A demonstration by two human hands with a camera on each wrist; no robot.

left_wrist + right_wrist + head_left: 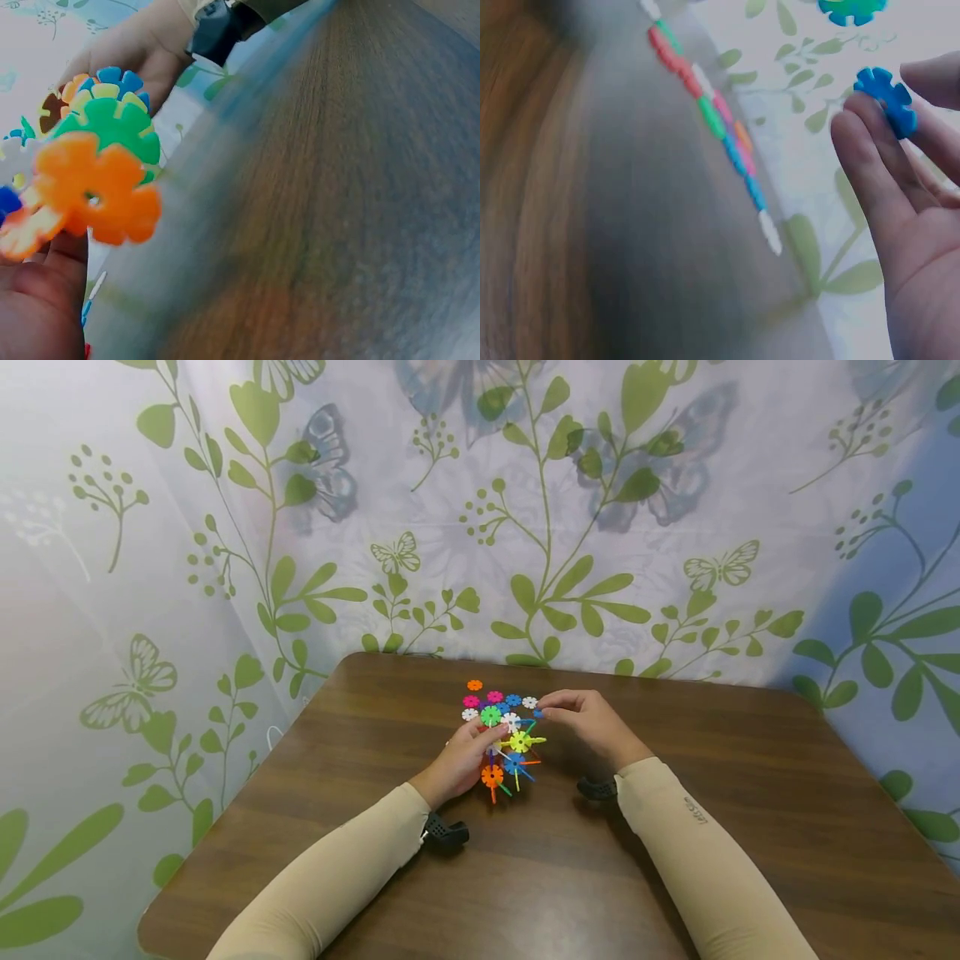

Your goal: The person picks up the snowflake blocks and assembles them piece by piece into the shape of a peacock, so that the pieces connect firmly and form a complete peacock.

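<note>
My left hand (459, 762) holds a cluster of interlocked plastic snowflake discs (520, 742) above the table. An orange disc (94, 187) and a green disc (116, 124) face the left wrist camera, while other discs jut out at angles. Some of the fingers are hidden behind the cluster. Just right of it, my right hand (591, 723) pinches a single blue snowflake disc (887, 101) between thumb and fingers. That blue disc is apart from the cluster.
Loose snowflake discs, among them an orange one (475, 685) and a pink one (471, 702), lie flat on the brown wooden table (555, 877) behind the hands. A leaf-patterned curtain (450, 527) hangs behind. Black devices (447, 833) are worn on both wrists.
</note>
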